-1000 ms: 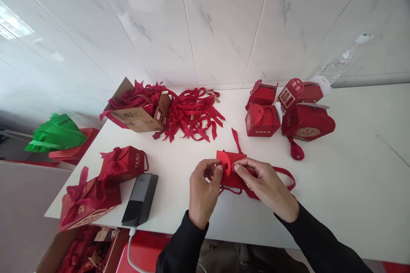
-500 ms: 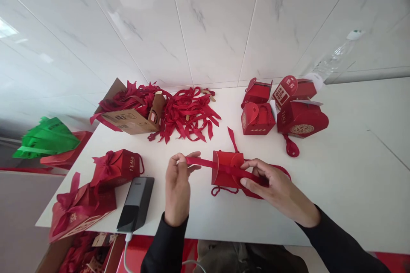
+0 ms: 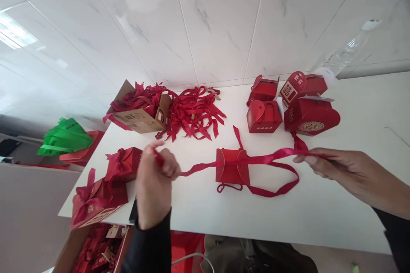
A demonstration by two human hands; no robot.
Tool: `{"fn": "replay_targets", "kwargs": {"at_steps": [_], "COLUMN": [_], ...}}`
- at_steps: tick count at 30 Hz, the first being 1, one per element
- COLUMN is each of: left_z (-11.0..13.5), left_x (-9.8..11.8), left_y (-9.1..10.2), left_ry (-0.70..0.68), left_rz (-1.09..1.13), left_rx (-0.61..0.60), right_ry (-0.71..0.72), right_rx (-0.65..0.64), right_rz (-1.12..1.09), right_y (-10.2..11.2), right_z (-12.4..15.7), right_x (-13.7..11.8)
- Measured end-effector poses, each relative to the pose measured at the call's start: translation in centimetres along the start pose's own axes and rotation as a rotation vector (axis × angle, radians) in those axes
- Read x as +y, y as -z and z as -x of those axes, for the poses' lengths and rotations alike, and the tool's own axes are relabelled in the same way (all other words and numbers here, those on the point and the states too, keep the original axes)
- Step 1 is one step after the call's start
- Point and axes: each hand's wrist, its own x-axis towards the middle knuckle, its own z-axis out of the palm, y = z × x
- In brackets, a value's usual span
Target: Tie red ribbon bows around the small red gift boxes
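Note:
A small red gift box lies on the white table, with a cord loop at its near side. Across its top runs a red ribbon, which also curves in a loose loop to the right of the box. My left hand is closed on the ribbon's left part, well left of the box. Far to the right, my right hand pinches the other stretch of ribbon between thumb and fingers. The ribbon spans between both hands just above the box. Neither hand touches the box.
A cardboard box full of red ribbons stands at the back, beside a loose ribbon pile. Several red gift boxes stand back right, near a clear bottle. Bow-tied boxes sit at left, above a carton.
My hands have moved apart: the left further left, the right far to the right off the box. The ribbon is now drawn out between them. My left forearm now covers most of the power bank.

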Motion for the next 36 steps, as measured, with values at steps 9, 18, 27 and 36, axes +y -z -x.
{"fn": "replay_targets", "kwargs": {"at_steps": [9, 18, 27, 36], "left_z": [1.2, 0.3, 0.8, 1.4], "left_x": [-2.9, -4.3, -4.2, -4.5], "left_y": [-7.4, -4.6, -5.0, -6.0], "left_ry": [-0.093, -0.086, 0.059, 0.004], "left_rz": [-0.556, -0.448, -0.565, -0.987], "left_rx": [-0.676, -0.199, -0.469, -0.486], "right_ry": [0.262, 0.081, -0.163, -0.244], "right_rx": [-0.168, -0.004, 0.027, -0.015], "right_rz": [-0.012, 0.051, -0.218, -0.323], "right_y": [-4.7, -10.9, -11.7, -11.3], "right_z": [-3.4, -0.6, 0.0, 0.1], "right_x": [-10.2, -6.7, -6.7, -6.4]}}
